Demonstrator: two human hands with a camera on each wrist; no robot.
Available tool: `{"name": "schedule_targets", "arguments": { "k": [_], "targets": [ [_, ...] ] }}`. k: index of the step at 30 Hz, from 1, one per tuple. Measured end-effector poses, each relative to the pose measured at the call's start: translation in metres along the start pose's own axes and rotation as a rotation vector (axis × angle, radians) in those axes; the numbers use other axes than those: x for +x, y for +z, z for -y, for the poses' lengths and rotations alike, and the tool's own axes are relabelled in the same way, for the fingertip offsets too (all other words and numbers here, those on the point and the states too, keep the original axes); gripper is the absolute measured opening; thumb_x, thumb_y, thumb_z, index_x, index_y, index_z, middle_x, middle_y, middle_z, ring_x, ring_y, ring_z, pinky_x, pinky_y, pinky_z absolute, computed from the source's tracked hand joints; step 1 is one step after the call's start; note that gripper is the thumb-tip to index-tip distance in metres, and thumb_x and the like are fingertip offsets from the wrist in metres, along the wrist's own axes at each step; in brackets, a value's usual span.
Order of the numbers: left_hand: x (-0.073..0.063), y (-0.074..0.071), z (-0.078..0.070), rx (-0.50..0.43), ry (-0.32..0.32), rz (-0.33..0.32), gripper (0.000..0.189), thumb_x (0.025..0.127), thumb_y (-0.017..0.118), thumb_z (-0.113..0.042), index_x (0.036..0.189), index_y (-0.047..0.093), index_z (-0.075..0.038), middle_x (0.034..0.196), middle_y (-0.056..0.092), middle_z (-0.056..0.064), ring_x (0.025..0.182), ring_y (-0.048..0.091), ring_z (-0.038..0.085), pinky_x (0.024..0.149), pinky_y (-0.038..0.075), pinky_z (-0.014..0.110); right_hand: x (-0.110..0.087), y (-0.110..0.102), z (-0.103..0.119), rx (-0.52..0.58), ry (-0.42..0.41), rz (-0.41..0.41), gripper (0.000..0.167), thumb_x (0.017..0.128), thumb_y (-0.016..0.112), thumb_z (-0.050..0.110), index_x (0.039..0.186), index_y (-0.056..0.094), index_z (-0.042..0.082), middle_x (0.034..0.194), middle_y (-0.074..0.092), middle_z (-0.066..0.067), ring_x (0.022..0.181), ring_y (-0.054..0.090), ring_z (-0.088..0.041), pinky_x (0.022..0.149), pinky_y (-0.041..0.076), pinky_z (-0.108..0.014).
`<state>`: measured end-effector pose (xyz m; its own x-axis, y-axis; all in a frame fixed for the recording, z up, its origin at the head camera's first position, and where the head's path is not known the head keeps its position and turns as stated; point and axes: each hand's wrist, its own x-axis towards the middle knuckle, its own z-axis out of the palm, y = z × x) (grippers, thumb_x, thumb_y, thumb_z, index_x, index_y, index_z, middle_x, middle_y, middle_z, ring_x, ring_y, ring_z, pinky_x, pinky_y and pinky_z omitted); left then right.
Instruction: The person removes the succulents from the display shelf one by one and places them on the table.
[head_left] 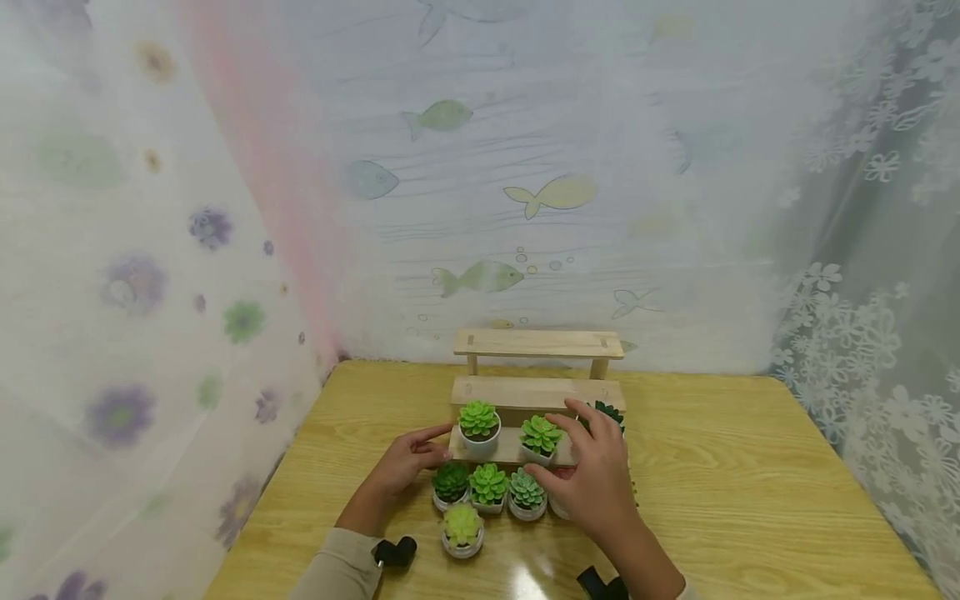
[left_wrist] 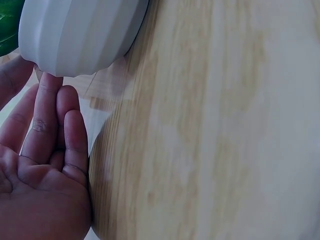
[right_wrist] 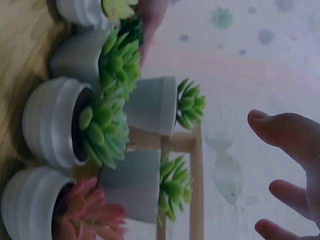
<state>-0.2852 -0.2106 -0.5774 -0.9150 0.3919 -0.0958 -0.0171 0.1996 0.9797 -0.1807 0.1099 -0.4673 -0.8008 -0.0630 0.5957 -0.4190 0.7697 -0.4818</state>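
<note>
My left hand (head_left: 408, 458) is beside the left end of a wooden tiered stand's lowest step (head_left: 507, 450). In the left wrist view its fingers reach up to the rim of a ribbed white pot (left_wrist: 82, 35), close along the wooden board (left_wrist: 200, 125). My right hand (head_left: 596, 475) is spread above the right part of the stand, with nothing between thumb and fingers (right_wrist: 287, 130). Two potted green succulents, one left (head_left: 478, 425) and one mid-step (head_left: 540, 437), stand on that step. A dark succulent (head_left: 609, 412) is partly hidden behind my right fingers.
Before the stand, several potted succulents stand in a row, including a dark green one (head_left: 451, 482), a bright green one (head_left: 488, 485), a pale green one (head_left: 527, 490) and a red one (right_wrist: 90, 210). A yellow-green one (head_left: 462, 527) sits nearer. Two upper shelves (head_left: 538, 342) rise behind.
</note>
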Motion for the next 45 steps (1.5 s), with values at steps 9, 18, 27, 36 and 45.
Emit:
{"name": "schedule_targets", "arguments": {
  "k": [9,18,27,36,45],
  "targets": [
    [0.000,0.000,0.000,-0.022,0.008,0.013,0.057,0.101,0.068,-0.014,0.154,0.050,-0.009,0.117,0.076,0.014,0.104,0.071,0.014,0.093,0.058,0.036,0.007,-0.005,-0.026,-0.032,0.034,-0.075,0.083,0.065,0.100,0.032,0.138,0.064,0.014,0.153,0.045,-0.019,0.132,0.042,-0.046,0.099,0.037,-0.067],
    [0.003,-0.001,0.001,-0.039,0.008,0.011,0.057,0.100,0.070,-0.015,0.154,0.051,-0.010,0.115,0.077,0.010,0.104,0.072,0.013,0.092,0.058,0.034,0.009,0.000,-0.051,-0.017,0.169,-0.041,0.108,0.066,0.100,0.038,0.155,0.044,0.012,0.159,0.036,-0.020,0.141,0.034,-0.048,0.100,0.039,-0.072],
    [0.002,-0.001,0.002,-0.048,0.009,0.010,0.057,0.101,0.069,-0.015,0.154,0.050,-0.009,0.114,0.076,0.010,0.103,0.071,0.013,0.091,0.057,0.033,0.002,0.003,-0.068,0.014,0.281,0.016,0.113,0.071,0.097,0.040,0.160,0.034,0.014,0.158,0.033,-0.021,0.142,0.033,-0.046,0.103,0.039,-0.072],
    [0.006,-0.004,0.005,-0.048,0.012,0.023,0.058,0.101,0.069,-0.016,0.155,0.050,-0.009,0.117,0.076,0.013,0.103,0.072,0.013,0.093,0.058,0.035,0.001,0.007,-0.079,0.040,0.420,0.083,0.112,0.075,0.094,0.043,0.160,0.030,0.008,0.153,0.035,-0.024,0.133,0.044,-0.043,0.103,0.044,-0.066],
    [0.020,-0.017,0.006,-0.035,0.016,0.036,0.059,0.101,0.070,-0.018,0.155,0.049,-0.009,0.116,0.076,0.010,0.104,0.072,0.013,0.091,0.058,0.033,0.008,0.017,-0.085,0.054,0.482,0.111,0.111,0.075,0.093,0.048,0.157,0.033,0.003,0.143,0.048,-0.024,0.130,0.051,-0.043,0.102,0.047,-0.064]
  ]
}}
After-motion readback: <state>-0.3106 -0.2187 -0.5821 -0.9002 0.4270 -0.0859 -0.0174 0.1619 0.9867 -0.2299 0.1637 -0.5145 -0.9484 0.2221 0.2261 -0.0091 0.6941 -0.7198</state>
